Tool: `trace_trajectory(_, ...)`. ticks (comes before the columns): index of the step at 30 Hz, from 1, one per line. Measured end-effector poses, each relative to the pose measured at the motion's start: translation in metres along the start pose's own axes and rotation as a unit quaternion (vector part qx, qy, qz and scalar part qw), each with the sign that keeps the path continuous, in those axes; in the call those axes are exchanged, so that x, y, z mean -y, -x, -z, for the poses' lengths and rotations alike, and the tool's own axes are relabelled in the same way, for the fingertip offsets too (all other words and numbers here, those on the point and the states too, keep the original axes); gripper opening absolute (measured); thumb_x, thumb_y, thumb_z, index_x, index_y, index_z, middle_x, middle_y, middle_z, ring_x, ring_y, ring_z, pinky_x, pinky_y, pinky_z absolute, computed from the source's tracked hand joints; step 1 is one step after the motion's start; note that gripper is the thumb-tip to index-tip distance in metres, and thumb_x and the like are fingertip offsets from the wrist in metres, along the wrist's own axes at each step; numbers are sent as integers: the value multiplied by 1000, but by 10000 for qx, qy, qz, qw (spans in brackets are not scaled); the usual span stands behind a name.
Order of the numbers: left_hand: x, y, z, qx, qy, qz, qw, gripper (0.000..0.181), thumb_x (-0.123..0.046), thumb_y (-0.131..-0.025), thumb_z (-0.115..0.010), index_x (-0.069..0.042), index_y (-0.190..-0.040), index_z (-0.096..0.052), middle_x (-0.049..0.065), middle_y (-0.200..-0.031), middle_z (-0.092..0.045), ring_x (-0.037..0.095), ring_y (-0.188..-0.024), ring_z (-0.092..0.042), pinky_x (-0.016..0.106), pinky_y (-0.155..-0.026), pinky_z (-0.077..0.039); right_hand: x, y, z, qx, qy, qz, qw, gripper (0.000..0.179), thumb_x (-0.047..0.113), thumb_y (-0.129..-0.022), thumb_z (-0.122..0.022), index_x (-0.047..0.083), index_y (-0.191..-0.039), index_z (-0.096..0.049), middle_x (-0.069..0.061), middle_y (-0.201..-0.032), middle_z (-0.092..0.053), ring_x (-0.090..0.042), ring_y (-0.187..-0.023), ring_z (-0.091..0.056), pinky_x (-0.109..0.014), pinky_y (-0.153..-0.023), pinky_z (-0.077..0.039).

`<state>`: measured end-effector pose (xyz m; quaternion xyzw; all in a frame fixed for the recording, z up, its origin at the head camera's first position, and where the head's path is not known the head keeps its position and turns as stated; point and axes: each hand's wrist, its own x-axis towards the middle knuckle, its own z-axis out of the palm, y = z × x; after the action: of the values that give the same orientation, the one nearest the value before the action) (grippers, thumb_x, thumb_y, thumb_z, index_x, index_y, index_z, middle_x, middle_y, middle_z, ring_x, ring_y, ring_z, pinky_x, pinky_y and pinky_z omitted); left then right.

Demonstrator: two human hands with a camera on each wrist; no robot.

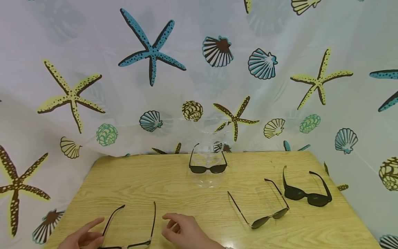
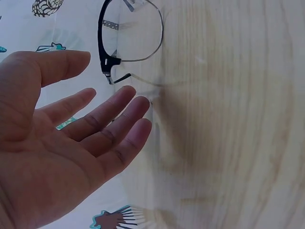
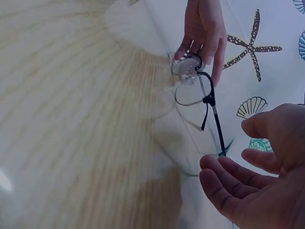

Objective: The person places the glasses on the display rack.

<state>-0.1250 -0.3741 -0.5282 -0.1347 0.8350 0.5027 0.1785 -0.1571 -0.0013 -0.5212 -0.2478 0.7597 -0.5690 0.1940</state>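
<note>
Black upper rims, thin metal lower rims, clear lenses: eyeglasses (image 1: 139,244) lie nearest, at the bottom edge of the head view, their front partly cut off, both dark temples unfolded and pointing away from the person. Left hand (image 1: 83,238) at their left end, just beside hinge and temple; grip spread, thumb well apart from the loosely bent fingers in the left wrist view. Contact between those fingertips and the frame: cannot tell. Right hand (image 1: 186,230) just beside the right temple, a strip of wood showing between them in the head view; grip likewise spread, thumb and fingers parted and softly curved. Underneath, a yellow-brown wood-grain table (image 1: 124,180), glossy, with a bright patch of reflected light near the right wrist. Farther out, to the right: thin metal-framed sunglasses (image 1: 261,222) with dark lenses, temples unfolded, pointing away. Beyond and right of these, thick-framed black sunglasses (image 1: 315,199), also unfolded, near the right edge. Farthest along the surface, around the middle of the back: slim black sunglasses (image 1: 218,168) on a see-through, seemingly head-shaped stand (image 1: 207,180), temples reaching back beside it. Behind, white cloth (image 1: 192,20) printed with blue, yellow and brown starfish and ribbed shells, hanging at back and sides.
</note>
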Motion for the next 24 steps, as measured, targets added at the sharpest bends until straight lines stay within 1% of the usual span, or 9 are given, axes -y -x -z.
trace_trajectory(3,4,1,-2,-109,96,-38,9999,90,-38,-99,-73,6,-163,-27,11,-116,-76,23,-99,-75,40,-81,-62,-3,-2,-6,162,-67,-54,9998,43,22,-105,-65,5,-144,-63,6,-104,-70,3,-80,-65,-18,-75,-54)
trace_trajectory(4,5,1,-3,-132,131,-47,9998,90,-38,-99,-73,6,-163,-27,12,-116,-76,23,-98,-75,39,-81,-62,-3,-3,-8,249,1,-78,9997,43,24,-105,-64,5,-145,-62,7,-105,-70,4,-81,-65,-18,-75,-54)
trace_trajectory(7,7,3,-4,-219,255,-40,9994,91,-41,-97,-75,3,-163,-31,11,-115,-77,20,-96,-76,37,-80,-62,-3,-4,-13,385,-102,-195,9990,43,25,-105,-63,6,-144,-62,8,-105,-70,4,-83,-66,-18,-76,-55)
trace_trajectory(10,9,5,-4,-59,585,-87,9982,86,-39,-99,-74,1,-163,-34,11,-114,-79,18,-95,-78,36,-81,-62,-3,-5,-18,512,-238,-225,9981,42,23,-105,-62,6,-144,-63,7,-106,-72,4,-84,-66,-17,-76,-55)
trace_trajectory(11,9,5,-3,31,688,-129,9975,84,-38,-99,-73,2,-163,-35,10,-113,-79,18,-95,-78,36,-81,-62,-4,-5,-20,507,-347,-233,9978,42,22,-105,-63,6,-144,-63,6,-106,-72,4,-83,-66,-17,-75,-54)
trace_trajectory(13,10,6,-2,278,845,-205,9958,79,-34,-102,-71,3,-161,-37,10,-113,-79,16,-95,-78,37,-82,-63,-5,-5,-22,550,-389,-242,9974,42,20,-105,-62,6,-144,-63,6,-107,-73,5,-83,-66,-16,-75,-54)
trace_trajectory(16,10,5,-2,545,800,-361,9947,76,-31,-104,-68,9,-159,-36,11,-113,-79,14,-95,-78,38,-83,-63,-6,-5,-25,552,-430,-249,9972,42,19,-105,-62,5,-144,-63,6,-107,-72,6,-84,-66,-16,-76,-54)
trace_trajectory(21,11,5,-2,639,727,-473,9942,73,-29,-105,-66,14,-156,-36,14,-114,-79,11,-96,-77,40,-84,-64,-7,-6,-29,507,-428,-162,9977,41,20,-104,-63,4,-142,-64,4,-107,-73,6,-82,-65,-16,-75,-53)
trace_trajectory(24,11,5,-1,709,852,-358,9932,70,-29,-105,-67,12,-155,-41,12,-114,-79,13,-97,-77,41,-85,-63,-6,-7,-32,511,-470,-150,9975,40,21,-104,-63,5,-141,-65,2,-107,-74,6,-80,-64,-16,-73,-53)
